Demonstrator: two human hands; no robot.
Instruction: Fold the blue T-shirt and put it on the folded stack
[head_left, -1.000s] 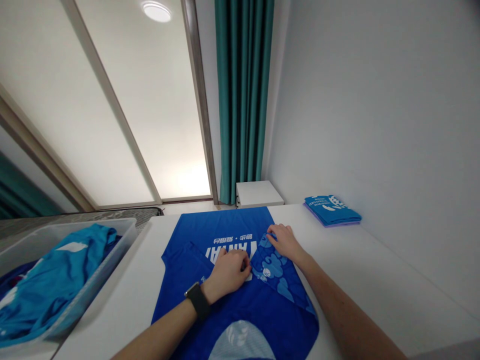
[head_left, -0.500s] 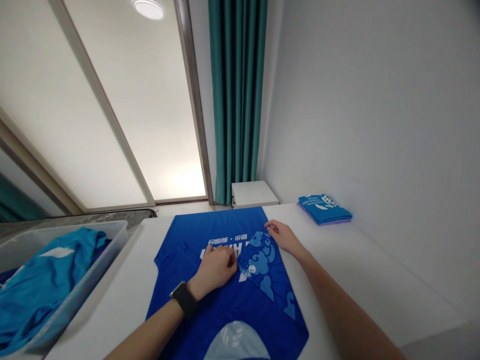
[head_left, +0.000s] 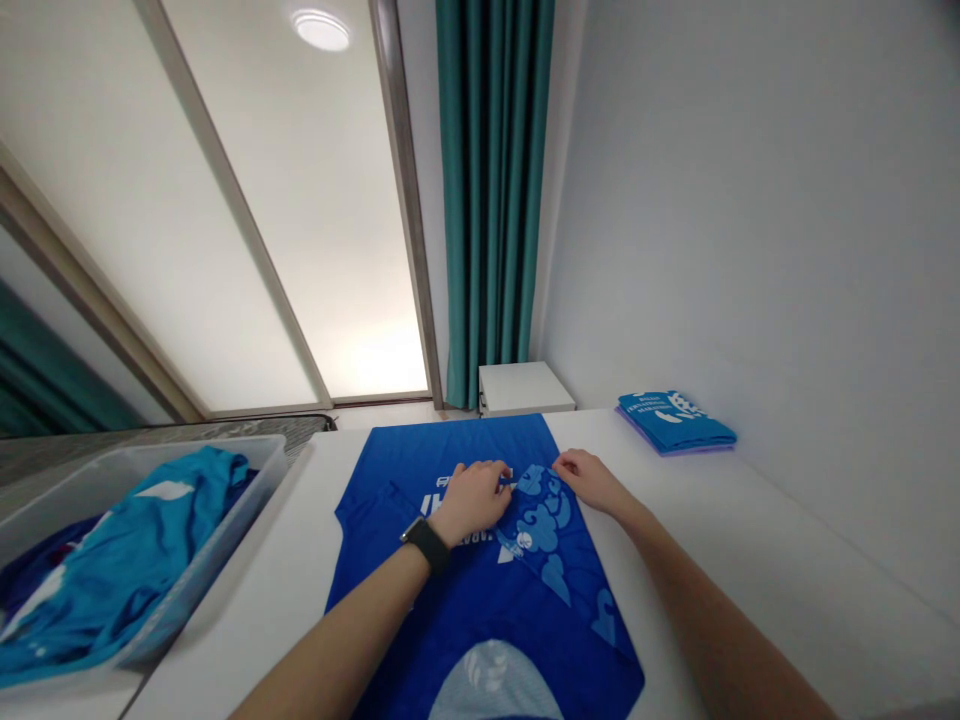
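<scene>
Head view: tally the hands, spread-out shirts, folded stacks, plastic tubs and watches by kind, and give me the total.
Bare hands: 2, left hand and right hand
Spread-out blue shirt with white print: 1
Folded stack of blue and purple cloth: 1
Translucent plastic tub: 1
Dark-strapped wristwatch: 1
Total: 6

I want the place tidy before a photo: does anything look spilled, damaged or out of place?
Nothing looks spilled or damaged. The blue shirt lies mostly flat on the white table. The least tidy spot is the plastic bin at left: its clothes lie crumpled, unlike the neatly folded stack at right.
</scene>
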